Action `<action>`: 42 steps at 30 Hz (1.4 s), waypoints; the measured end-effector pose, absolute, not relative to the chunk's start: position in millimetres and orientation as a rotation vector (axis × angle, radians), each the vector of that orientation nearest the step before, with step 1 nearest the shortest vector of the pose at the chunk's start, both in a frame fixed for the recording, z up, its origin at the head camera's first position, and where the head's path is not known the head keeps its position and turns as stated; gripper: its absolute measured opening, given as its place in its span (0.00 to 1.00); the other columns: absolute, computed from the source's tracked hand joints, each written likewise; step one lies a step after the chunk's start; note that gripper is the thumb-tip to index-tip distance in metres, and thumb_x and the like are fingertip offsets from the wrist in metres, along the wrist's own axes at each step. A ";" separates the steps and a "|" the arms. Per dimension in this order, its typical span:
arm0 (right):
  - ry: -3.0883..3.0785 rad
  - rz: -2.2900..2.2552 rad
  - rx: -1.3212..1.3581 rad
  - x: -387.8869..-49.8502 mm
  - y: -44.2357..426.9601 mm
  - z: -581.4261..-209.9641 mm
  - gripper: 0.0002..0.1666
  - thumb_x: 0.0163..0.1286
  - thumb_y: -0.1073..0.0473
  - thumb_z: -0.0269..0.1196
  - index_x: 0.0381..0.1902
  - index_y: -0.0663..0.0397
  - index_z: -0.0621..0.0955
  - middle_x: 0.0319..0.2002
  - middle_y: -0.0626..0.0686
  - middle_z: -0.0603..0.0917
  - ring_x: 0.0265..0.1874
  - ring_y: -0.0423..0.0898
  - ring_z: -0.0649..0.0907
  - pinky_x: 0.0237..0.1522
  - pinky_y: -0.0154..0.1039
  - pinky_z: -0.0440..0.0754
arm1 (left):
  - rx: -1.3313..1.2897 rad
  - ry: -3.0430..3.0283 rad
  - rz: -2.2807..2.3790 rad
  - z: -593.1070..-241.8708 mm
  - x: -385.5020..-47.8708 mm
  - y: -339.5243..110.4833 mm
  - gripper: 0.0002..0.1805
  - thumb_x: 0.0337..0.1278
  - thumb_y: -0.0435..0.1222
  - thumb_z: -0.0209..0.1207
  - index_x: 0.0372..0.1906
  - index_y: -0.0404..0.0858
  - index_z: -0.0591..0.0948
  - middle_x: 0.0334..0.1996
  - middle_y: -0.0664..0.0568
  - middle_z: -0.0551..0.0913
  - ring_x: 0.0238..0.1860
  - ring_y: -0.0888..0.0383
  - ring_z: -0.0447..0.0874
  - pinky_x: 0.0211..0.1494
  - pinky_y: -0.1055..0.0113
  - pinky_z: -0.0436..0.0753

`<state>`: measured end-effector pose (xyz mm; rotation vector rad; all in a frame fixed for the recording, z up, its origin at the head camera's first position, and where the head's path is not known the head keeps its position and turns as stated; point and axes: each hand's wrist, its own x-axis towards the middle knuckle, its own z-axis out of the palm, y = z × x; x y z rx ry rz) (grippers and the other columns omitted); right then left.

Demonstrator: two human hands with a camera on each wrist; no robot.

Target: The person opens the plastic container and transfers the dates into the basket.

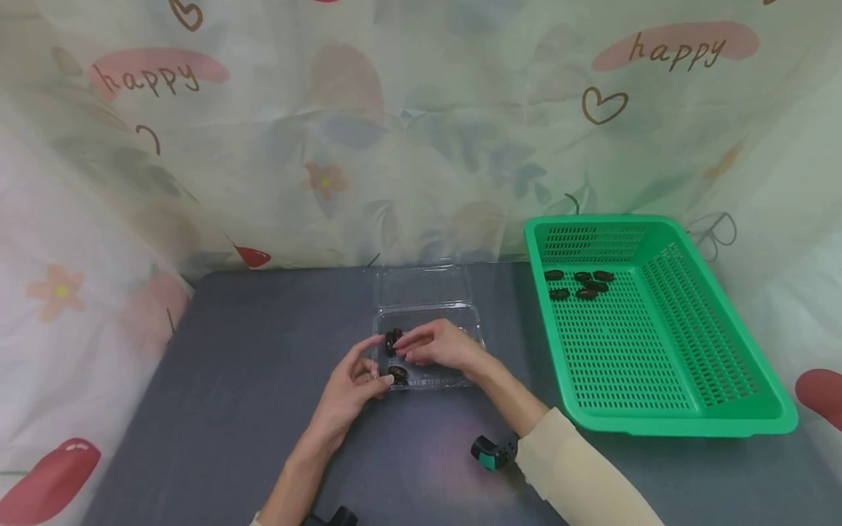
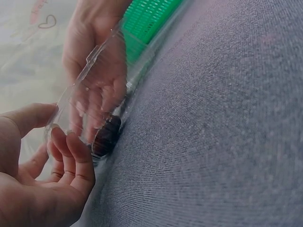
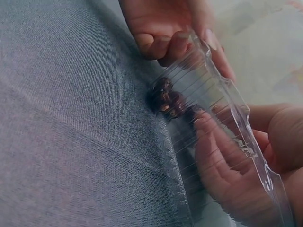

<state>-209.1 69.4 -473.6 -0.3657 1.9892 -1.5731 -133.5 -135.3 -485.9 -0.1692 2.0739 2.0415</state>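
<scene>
A clear plastic hinged box [image 1: 437,380] lies on the table with its lid [image 1: 424,286] folded back. Several dark, glossy dates [image 1: 397,374] sit along its left side, also visible through the wall as dark dates [image 3: 165,97] in the right wrist view. My left hand [image 1: 351,387] holds the box's left edge, thumb and fingers about the rim [image 2: 53,116]. Inside the box, my right hand [image 1: 444,345] reaches in from the right. Its nearly straight fingertips [image 3: 201,118] touch a date at the left; the thumb lies apart from it.
At the right stands a green perforated basket [image 1: 658,424], with several more dates [image 1: 587,294] at its far left. A patterned curtain [image 1: 408,146] hangs behind the grey-covered table [image 1: 230,380].
</scene>
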 end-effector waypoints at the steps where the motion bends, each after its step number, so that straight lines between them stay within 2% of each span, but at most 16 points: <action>1: 2.008 -1.544 -0.365 -209.9 68.2 -474.1 0.15 0.65 0.66 0.66 0.50 0.60 0.86 0.46 0.55 0.88 0.45 0.45 0.86 0.47 0.40 0.83 | -0.167 2.068 2.047 -485.9 -133.6 -135.4 0.37 0.53 0.26 0.68 0.67 0.51 0.71 0.32 0.50 0.71 0.30 0.55 0.77 0.37 0.64 0.79; 6: 2.073 -1.401 -0.419 -212.0 62.8 -476.2 0.15 0.62 0.70 0.68 0.47 0.60 0.87 0.41 0.54 0.89 0.41 0.43 0.87 0.43 0.35 0.82 | -0.170 2.052 2.053 -486.2 -133.0 -135.9 0.37 0.54 0.25 0.68 0.68 0.50 0.71 0.31 0.49 0.71 0.30 0.55 0.77 0.37 0.63 0.79; 10: 2.072 -1.328 -0.476 -213.0 60.6 -475.3 0.17 0.60 0.73 0.68 0.48 0.62 0.86 0.40 0.55 0.89 0.40 0.44 0.88 0.42 0.36 0.83 | -0.167 2.059 2.045 -486.1 -133.0 -135.9 0.37 0.54 0.26 0.68 0.68 0.50 0.71 0.31 0.49 0.71 0.30 0.55 0.77 0.37 0.63 0.79; 17: 2.141 -1.179 -0.597 -214.1 58.5 -472.6 0.18 0.55 0.72 0.71 0.46 0.57 0.88 0.36 0.50 0.89 0.34 0.39 0.86 0.37 0.33 0.82 | -0.154 2.060 2.055 -488.0 -132.5 -136.7 0.36 0.55 0.26 0.67 0.68 0.52 0.71 0.32 0.49 0.71 0.31 0.55 0.78 0.37 0.63 0.79; 23: 2.142 -1.152 -0.656 -212.2 58.4 -473.7 0.20 0.54 0.75 0.70 0.45 0.57 0.88 0.34 0.49 0.88 0.32 0.39 0.85 0.36 0.33 0.82 | -0.136 2.053 2.078 -489.1 -132.4 -136.7 0.36 0.55 0.25 0.67 0.68 0.52 0.72 0.32 0.50 0.71 0.31 0.56 0.77 0.37 0.63 0.80; 29: 2.185 -1.146 -0.734 -212.6 57.5 -477.9 0.18 0.57 0.72 0.71 0.45 0.54 0.89 0.33 0.47 0.88 0.32 0.37 0.85 0.35 0.32 0.81 | -0.133 2.065 2.078 -490.5 -132.7 -136.8 0.36 0.56 0.26 0.67 0.67 0.52 0.72 0.31 0.50 0.71 0.30 0.57 0.77 0.37 0.64 0.79; 35: 2.129 -1.221 -0.722 -214.0 58.3 -478.0 0.12 0.66 0.66 0.67 0.47 0.55 0.88 0.38 0.50 0.88 0.34 0.39 0.85 0.36 0.34 0.81 | -0.125 2.067 2.073 -491.7 -132.5 -137.4 0.36 0.56 0.27 0.67 0.68 0.53 0.71 0.32 0.49 0.71 0.30 0.57 0.76 0.37 0.64 0.79; 42: 2.062 -1.297 -0.598 -213.8 58.2 -478.5 0.11 0.67 0.68 0.65 0.46 0.57 0.88 0.38 0.51 0.88 0.32 0.44 0.87 0.36 0.37 0.85 | -0.119 2.074 2.068 -490.2 -131.8 -137.5 0.36 0.56 0.27 0.67 0.68 0.53 0.71 0.32 0.49 0.71 0.31 0.56 0.77 0.37 0.64 0.80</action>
